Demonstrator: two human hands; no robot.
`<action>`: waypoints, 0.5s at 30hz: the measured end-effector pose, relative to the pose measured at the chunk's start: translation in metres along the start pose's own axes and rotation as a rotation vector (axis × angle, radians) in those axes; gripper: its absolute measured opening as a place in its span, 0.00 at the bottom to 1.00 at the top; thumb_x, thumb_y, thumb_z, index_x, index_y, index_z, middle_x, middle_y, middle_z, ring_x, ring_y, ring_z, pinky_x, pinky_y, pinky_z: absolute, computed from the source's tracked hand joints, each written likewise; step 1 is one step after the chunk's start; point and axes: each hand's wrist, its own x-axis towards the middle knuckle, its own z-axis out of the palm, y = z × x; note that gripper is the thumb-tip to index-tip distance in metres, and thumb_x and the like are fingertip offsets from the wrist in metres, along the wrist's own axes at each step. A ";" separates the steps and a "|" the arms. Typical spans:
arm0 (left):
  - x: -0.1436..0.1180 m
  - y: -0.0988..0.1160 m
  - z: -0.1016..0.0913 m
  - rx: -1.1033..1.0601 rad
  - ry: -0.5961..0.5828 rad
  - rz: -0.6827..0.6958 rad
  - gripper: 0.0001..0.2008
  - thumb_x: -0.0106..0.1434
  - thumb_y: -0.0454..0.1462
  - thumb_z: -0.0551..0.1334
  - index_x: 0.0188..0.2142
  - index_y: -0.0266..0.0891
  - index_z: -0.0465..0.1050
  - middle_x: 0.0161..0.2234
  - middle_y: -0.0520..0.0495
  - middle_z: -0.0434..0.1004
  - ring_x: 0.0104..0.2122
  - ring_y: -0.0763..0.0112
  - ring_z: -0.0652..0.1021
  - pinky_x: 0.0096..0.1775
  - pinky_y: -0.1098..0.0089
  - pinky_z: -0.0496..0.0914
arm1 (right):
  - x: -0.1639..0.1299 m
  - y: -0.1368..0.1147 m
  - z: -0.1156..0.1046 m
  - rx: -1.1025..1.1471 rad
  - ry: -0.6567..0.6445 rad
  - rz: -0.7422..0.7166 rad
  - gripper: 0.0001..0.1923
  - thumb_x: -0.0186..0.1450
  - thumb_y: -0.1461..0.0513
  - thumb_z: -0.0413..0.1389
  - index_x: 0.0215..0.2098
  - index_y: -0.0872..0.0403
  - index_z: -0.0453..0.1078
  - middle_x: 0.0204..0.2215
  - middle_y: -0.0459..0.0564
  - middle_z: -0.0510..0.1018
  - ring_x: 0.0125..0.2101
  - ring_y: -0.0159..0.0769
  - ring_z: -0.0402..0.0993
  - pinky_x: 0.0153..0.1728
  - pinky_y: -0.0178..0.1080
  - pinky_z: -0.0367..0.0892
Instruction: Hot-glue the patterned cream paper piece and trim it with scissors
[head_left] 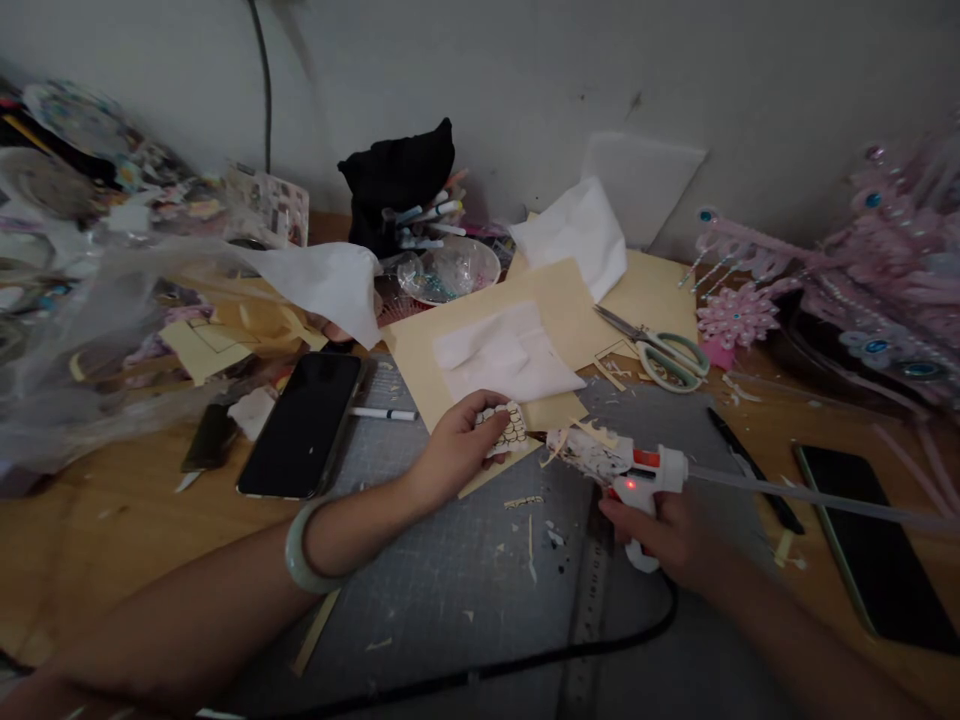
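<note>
The left hand's thumb and fingers (499, 425) pinch a small cream piece patterned with dark scale-like outlines (514, 428), just above centre of the frame; the grip seems to sit toward one side so that the edge facing right is left free. The left hand (461, 445) reaches in from the lower left, a pale green ring-shaped bangle (297, 550) on its wrist. At the right of centre, the fingers of the right hand (660, 530) are curled around the handle of a white plastic glue gun with red parts (660, 470); in this dim light I cannot tell how far the trigger is pressed. Its nozzle points left, close by the piece, probably so that glue can be placed precisely, though whether they touch is unclear. A long translucent glue stick (757, 487) juts from its rear toward the right edge. Below the hands, a grey gridded cutting mat (442, 600), likely there to shield the wood, bears scraps and a transparent ruler (583, 630). Farther out lie a cream card sheet (412, 355) at centre, green-handled scissors (664, 358) at upper right, and a dark-screened phone (304, 425) left of centre, all seemingly kept within reach.
</note>
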 end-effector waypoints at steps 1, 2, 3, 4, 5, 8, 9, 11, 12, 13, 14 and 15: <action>0.000 -0.001 0.000 -0.009 0.003 0.002 0.11 0.53 0.43 0.59 0.34 0.40 0.65 0.19 0.57 0.65 0.16 0.79 0.66 0.18 0.78 0.60 | 0.000 0.000 0.000 0.002 -0.002 -0.004 0.13 0.55 0.52 0.52 0.24 0.54 0.66 0.12 0.42 0.66 0.16 0.31 0.62 0.17 0.33 0.57; 0.001 -0.001 0.000 -0.018 0.009 0.004 0.11 0.53 0.43 0.59 0.34 0.40 0.65 0.19 0.57 0.65 0.16 0.79 0.66 0.18 0.78 0.60 | 0.000 0.000 0.000 0.007 0.004 -0.006 0.13 0.55 0.52 0.52 0.24 0.53 0.66 0.12 0.42 0.66 0.16 0.31 0.62 0.17 0.33 0.57; 0.001 -0.001 -0.001 -0.023 0.014 0.007 0.11 0.53 0.43 0.59 0.34 0.39 0.65 0.19 0.57 0.65 0.16 0.79 0.66 0.18 0.78 0.59 | 0.000 0.000 0.001 0.011 0.008 -0.005 0.13 0.54 0.52 0.52 0.24 0.53 0.66 0.12 0.42 0.66 0.16 0.31 0.62 0.17 0.33 0.57; 0.002 -0.002 -0.001 -0.028 0.017 0.011 0.12 0.52 0.43 0.59 0.34 0.39 0.65 0.19 0.57 0.65 0.16 0.79 0.66 0.18 0.78 0.60 | 0.000 0.000 0.001 0.014 0.013 -0.002 0.13 0.54 0.52 0.52 0.24 0.53 0.66 0.12 0.42 0.66 0.16 0.31 0.62 0.16 0.33 0.57; 0.002 -0.002 -0.001 -0.031 0.020 0.013 0.12 0.52 0.43 0.60 0.34 0.39 0.65 0.19 0.57 0.65 0.16 0.80 0.66 0.18 0.78 0.60 | 0.000 0.000 0.001 0.014 0.019 0.000 0.13 0.54 0.52 0.52 0.23 0.53 0.66 0.12 0.43 0.65 0.16 0.31 0.62 0.16 0.33 0.57; 0.002 -0.001 -0.001 -0.039 0.037 0.008 0.12 0.52 0.42 0.60 0.34 0.39 0.65 0.19 0.57 0.65 0.16 0.80 0.67 0.19 0.78 0.62 | 0.000 -0.002 0.001 0.003 0.023 -0.002 0.13 0.54 0.52 0.52 0.21 0.53 0.65 0.11 0.43 0.65 0.16 0.31 0.62 0.17 0.33 0.57; 0.002 -0.001 0.000 -0.043 0.042 0.004 0.11 0.52 0.42 0.60 0.34 0.39 0.65 0.20 0.57 0.65 0.16 0.80 0.67 0.19 0.77 0.62 | 0.000 -0.002 0.001 -0.001 0.018 -0.006 0.13 0.54 0.52 0.52 0.20 0.53 0.65 0.11 0.43 0.65 0.16 0.31 0.62 0.16 0.33 0.57; 0.001 -0.001 0.000 -0.053 0.046 -0.003 0.11 0.52 0.42 0.60 0.33 0.39 0.65 0.20 0.57 0.66 0.17 0.79 0.67 0.20 0.77 0.63 | 0.000 -0.003 0.000 -0.011 0.013 -0.012 0.13 0.54 0.53 0.52 0.20 0.53 0.65 0.11 0.43 0.64 0.16 0.31 0.61 0.16 0.33 0.56; 0.001 0.000 0.000 -0.061 0.046 -0.005 0.11 0.52 0.42 0.60 0.33 0.39 0.65 0.20 0.56 0.66 0.17 0.79 0.67 0.20 0.77 0.63 | 0.000 -0.003 0.000 -0.013 0.013 -0.013 0.13 0.54 0.53 0.52 0.20 0.53 0.65 0.11 0.43 0.64 0.15 0.31 0.61 0.16 0.33 0.56; 0.001 0.000 0.000 -0.068 0.049 -0.009 0.11 0.52 0.41 0.60 0.34 0.39 0.65 0.21 0.56 0.67 0.17 0.80 0.67 0.20 0.77 0.64 | 0.000 -0.003 0.000 -0.012 0.015 -0.012 0.13 0.54 0.53 0.52 0.20 0.53 0.65 0.11 0.43 0.65 0.15 0.31 0.61 0.16 0.33 0.56; 0.001 0.000 0.000 -0.073 0.055 -0.015 0.11 0.52 0.41 0.60 0.34 0.40 0.65 0.21 0.56 0.67 0.17 0.79 0.68 0.21 0.77 0.64 | 0.000 -0.002 0.000 -0.009 0.018 -0.010 0.13 0.54 0.53 0.52 0.21 0.53 0.65 0.11 0.43 0.65 0.15 0.31 0.62 0.16 0.33 0.56; 0.001 0.000 0.001 -0.077 0.060 -0.020 0.11 0.52 0.41 0.60 0.34 0.39 0.65 0.21 0.56 0.67 0.18 0.79 0.68 0.21 0.77 0.65 | 0.000 -0.001 0.000 -0.006 0.020 -0.007 0.12 0.54 0.53 0.52 0.21 0.53 0.66 0.11 0.43 0.66 0.16 0.31 0.62 0.16 0.33 0.57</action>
